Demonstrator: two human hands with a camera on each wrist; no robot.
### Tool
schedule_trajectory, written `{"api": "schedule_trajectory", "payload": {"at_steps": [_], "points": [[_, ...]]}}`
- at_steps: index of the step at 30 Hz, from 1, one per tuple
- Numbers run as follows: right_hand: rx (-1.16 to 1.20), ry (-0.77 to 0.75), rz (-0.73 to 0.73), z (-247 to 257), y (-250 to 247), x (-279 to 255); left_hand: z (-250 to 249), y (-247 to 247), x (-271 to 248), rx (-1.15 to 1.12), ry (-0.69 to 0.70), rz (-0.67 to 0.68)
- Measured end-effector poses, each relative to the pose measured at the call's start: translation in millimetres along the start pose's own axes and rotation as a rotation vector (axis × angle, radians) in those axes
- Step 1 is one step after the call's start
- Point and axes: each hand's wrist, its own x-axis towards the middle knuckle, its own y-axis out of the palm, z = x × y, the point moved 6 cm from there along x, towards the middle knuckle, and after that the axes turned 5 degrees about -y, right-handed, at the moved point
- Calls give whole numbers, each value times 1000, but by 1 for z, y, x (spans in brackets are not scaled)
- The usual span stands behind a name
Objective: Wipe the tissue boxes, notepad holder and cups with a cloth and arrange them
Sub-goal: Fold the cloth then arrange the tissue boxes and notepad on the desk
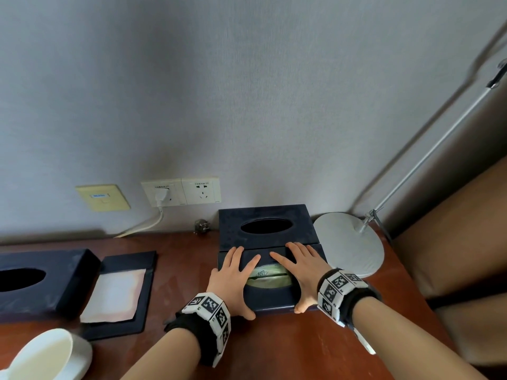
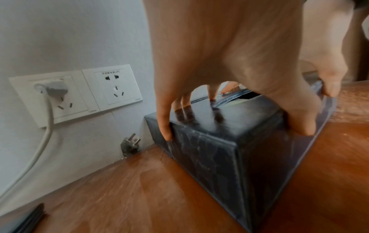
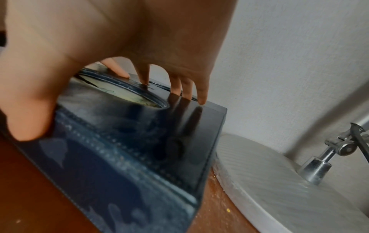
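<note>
Two dark navy tissue boxes stand one behind the other at the table's back right. The rear tissue box [image 1: 264,215] is against the wall, its oval opening dark. The front tissue box [image 1: 270,298] [image 2: 229,141] [image 3: 129,149] shows a tissue pack in its opening. My left hand [image 1: 233,272] [image 2: 229,55] and right hand [image 1: 299,267] [image 3: 99,39] both rest on it. Their fingers lie spread and straight on its top, and the thumbs press its near face. A third tissue box [image 1: 55,283], the notepad holder [image 1: 129,261] with paper and a white cup [image 1: 52,355] sit at the left. No cloth is in view.
A round grey lamp base [image 1: 351,242] [image 3: 279,189] stands right beside the two boxes, its metal arm rising to the right. On the wall behind are sockets [image 1: 181,190] [image 2: 79,93], one with a white cable. A loose plug [image 1: 201,226] lies by the wall. Brown upholstery lies beyond the table's right edge.
</note>
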Motion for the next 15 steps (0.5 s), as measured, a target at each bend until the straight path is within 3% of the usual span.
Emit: {"api": "schedule_trajectory", "payload": {"at_steps": [8,12,15], "points": [[106,-22,-75,-8,0,-8,5,5,-3,-109,4,1],[488,218,-214,-54,-2,-20,27,2,-1,-458,-180,28],[660,411,-180,-80,10,-23,38,-1,5,-642,-285,-1]]}}
